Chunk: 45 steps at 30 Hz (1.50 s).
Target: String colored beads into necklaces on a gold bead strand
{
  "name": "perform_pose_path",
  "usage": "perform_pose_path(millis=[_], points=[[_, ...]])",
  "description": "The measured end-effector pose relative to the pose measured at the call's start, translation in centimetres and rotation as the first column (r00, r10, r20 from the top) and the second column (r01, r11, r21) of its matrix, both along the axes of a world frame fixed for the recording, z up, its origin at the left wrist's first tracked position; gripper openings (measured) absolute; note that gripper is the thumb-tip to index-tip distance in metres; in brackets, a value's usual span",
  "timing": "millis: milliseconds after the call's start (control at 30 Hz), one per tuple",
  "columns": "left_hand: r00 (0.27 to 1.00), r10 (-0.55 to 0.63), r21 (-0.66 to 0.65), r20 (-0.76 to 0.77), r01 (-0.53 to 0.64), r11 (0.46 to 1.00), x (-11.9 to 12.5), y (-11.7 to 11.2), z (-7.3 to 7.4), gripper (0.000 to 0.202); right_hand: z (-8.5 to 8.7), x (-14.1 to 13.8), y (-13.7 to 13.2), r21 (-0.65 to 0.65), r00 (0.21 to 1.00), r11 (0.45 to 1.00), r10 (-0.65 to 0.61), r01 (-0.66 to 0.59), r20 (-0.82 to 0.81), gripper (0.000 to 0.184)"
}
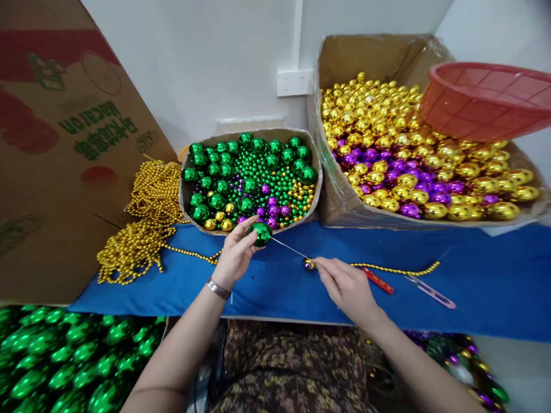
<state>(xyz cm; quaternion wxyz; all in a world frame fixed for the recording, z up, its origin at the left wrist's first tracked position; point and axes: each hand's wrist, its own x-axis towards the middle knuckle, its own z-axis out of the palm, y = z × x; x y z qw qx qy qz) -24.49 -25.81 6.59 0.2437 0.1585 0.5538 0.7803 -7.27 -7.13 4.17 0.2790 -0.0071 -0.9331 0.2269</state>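
Observation:
My left hand is closed around a large shiny green ball, just in front of the box of mixed beads. A thin metal needle runs from that ball toward my right hand. The right fingers pinch the other end, beside a small dark purple bead. A string of gold beads trails to the right from behind the right hand. Another gold bead strand reaches the left wrist from the left.
A low carton holds green, purple and gold balls. Behind right, a bigger carton of gold and purple balls carries a red basket. Pink-handled snips and a red tool lie on the blue cloth. Gold bead heaps sit left.

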Motion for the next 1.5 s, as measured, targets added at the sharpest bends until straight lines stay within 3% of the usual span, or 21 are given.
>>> perform_pose_path(millis=[100,200,300,367,633,800,900,967,1033,1100,1167,1267,1333,1400,1500], points=[[0.960,0.053,-0.070,-0.274,-0.074,0.995,0.6,0.3,-0.5,0.057,-0.6,-0.2,-0.2,0.111,0.999,0.993,-0.043,0.044,-0.010,0.021],[0.919,0.008,-0.089,-0.394,-0.047,0.995,1.8,0.9,-0.8,0.069,-1.0,-0.7,-0.7,-0.025,1.000,1.000,-0.015,0.015,0.018,0.022],[0.924,-0.007,-0.059,-0.382,-0.016,0.998,2.7,1.5,-1.1,0.071,-1.0,-0.9,-1.1,-0.256,0.997,0.967,0.033,-0.014,0.068,0.022],[0.941,-0.015,-0.046,-0.339,0.000,0.999,3.2,1.8,-1.2,0.071,-1.0,-0.9,-1.2,-0.338,0.993,0.941,0.040,-0.001,0.107,0.021],[0.980,-0.098,-0.051,-0.174,0.090,0.995,3.8,2.4,-2.0,0.070,-1.3,-0.7,-1.4,-0.345,0.988,0.939,0.053,0.001,0.147,0.025],[0.969,-0.101,-0.084,-0.225,0.084,0.993,3.5,2.6,-1.7,0.069,-1.2,-0.8,-1.3,-0.367,0.970,0.930,0.076,0.014,0.230,0.028],[0.941,-0.214,-0.126,-0.263,0.187,0.974,2.9,2.8,-1.1,0.071,-1.2,-0.8,-1.1,-0.429,0.969,0.902,0.071,0.038,0.235,0.027],[0.910,-0.288,-0.145,-0.298,0.255,0.956,1.9,3.2,-0.5,0.061,-1.2,-0.8,-0.9,-0.465,0.973,0.883,0.051,0.061,0.224,0.025],[0.903,-0.240,-0.163,-0.357,0.193,0.968,0.1,4.1,0.2,0.042,-1.2,-0.7,-0.5,-0.486,0.975,0.869,0.021,0.092,0.222,0.024],[0.879,-0.113,-0.226,-0.464,0.006,0.974,-2.3,5.5,0.8,0.032,-1.1,-0.5,-0.1,-0.502,0.974,0.857,-0.002,0.119,0.228,0.024],[0.782,-0.079,-0.355,-0.618,-0.188,0.916,-4.9,7.4,1.1,0.026,-1.1,-0.3,0.2,-0.518,0.971,0.843,-0.020,0.143,0.237,0.024],[0.573,-0.292,-0.567,-0.766,-0.387,0.727,-8.2,10.6,0.8,0.019,-1.2,-0.1,0.5,-0.530,0.969,0.832,-0.037,0.165,0.242,0.025],[0.494,-0.419,-0.635,-0.762,-0.444,0.632,-9.4,12.6,0.5,0.020,-1.4,0.0,0.6,-0.533,0.969,0.829,-0.044,0.171,0.243,0.027],[0.470,-0.463,-0.655,-0.751,-0.450,0.606,-10.1,14.3,0.2,0.020,-1.5,0.1,0.8,-0.529,0.970,0.831,-0.052,0.174,0.239,0.027],[0.467,-0.472,-0.659,-0.748,-0.430,0.618,-10.3,15.9,0.1,0.015,-1.6,0.1,1.1,-0.510,0.973,0.842,-0.070,0.177,0.222,0.025]])
